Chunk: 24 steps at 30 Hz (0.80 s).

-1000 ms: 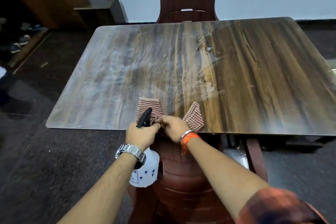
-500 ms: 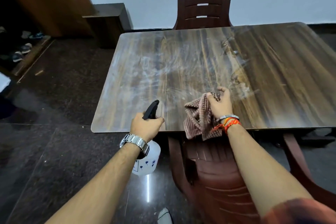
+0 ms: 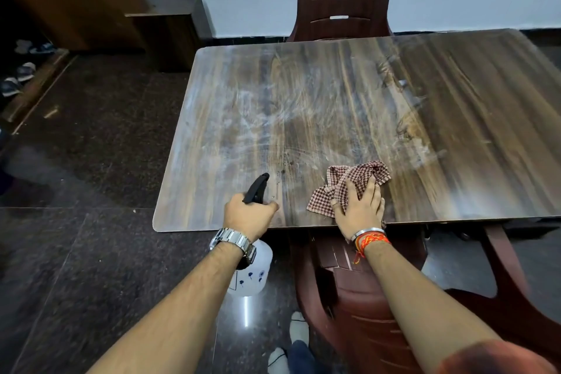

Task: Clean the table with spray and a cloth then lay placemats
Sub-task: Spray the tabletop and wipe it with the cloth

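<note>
A wood-grain table (image 3: 334, 106) fills the middle of the view, streaked with whitish smears on its left half. My left hand (image 3: 249, 215) grips the black trigger head of a white spray bottle (image 3: 254, 270), held just off the table's near edge with the bottle body hanging below it. My right hand (image 3: 359, 206) presses flat on a red-and-white checked cloth (image 3: 353, 179) lying crumpled on the tabletop near the front edge. No placemats are in view.
A dark red plastic chair (image 3: 344, 0) stands at the table's far side, and another (image 3: 358, 291) is tucked under the near edge below my right arm. A dark wooden cabinet (image 3: 170, 30) stands at the back left. Shoes (image 3: 18, 76) lie at the far left.
My right hand lifted the cloth off the near edge, carried it to the right and laid it flat on the tabletop. My left hand kept hold of the spray bottle.
</note>
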Available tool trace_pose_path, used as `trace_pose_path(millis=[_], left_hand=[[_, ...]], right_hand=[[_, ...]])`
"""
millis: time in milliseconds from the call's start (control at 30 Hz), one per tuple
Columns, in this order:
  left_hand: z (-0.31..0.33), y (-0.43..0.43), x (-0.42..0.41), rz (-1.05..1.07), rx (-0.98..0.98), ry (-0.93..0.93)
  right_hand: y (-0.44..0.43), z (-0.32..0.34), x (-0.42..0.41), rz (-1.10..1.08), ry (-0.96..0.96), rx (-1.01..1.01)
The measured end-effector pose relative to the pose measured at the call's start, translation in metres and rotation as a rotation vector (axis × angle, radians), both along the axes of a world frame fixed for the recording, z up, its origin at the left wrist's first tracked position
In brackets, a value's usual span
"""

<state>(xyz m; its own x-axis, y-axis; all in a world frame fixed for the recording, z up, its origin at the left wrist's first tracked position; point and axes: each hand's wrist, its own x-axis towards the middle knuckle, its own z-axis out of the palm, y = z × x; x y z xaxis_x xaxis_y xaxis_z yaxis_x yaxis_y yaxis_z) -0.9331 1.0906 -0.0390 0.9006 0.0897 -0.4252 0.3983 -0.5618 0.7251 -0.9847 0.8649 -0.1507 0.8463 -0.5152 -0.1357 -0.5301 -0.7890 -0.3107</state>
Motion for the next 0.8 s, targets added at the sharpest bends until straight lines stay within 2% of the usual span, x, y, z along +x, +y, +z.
trace_pose_path(millis=[367, 600, 800], left_hand=[[0.002, 0.013, 0.039, 0.04, 0.007, 0.069], [0.0, 0.041, 0.057, -0.005, 0.03, 0.097], [-0.007, 0.093, 0.074, -0.039, 0.004, 0.147]], right_hand=[[0.008, -0.018, 0.03, 0.014, 0.004, -0.113], [0.034, -0.018, 0.05, -0.011, -0.023, -0.064], [0.091, -0.012, 0.082, -0.059, -0.038, -0.039]])
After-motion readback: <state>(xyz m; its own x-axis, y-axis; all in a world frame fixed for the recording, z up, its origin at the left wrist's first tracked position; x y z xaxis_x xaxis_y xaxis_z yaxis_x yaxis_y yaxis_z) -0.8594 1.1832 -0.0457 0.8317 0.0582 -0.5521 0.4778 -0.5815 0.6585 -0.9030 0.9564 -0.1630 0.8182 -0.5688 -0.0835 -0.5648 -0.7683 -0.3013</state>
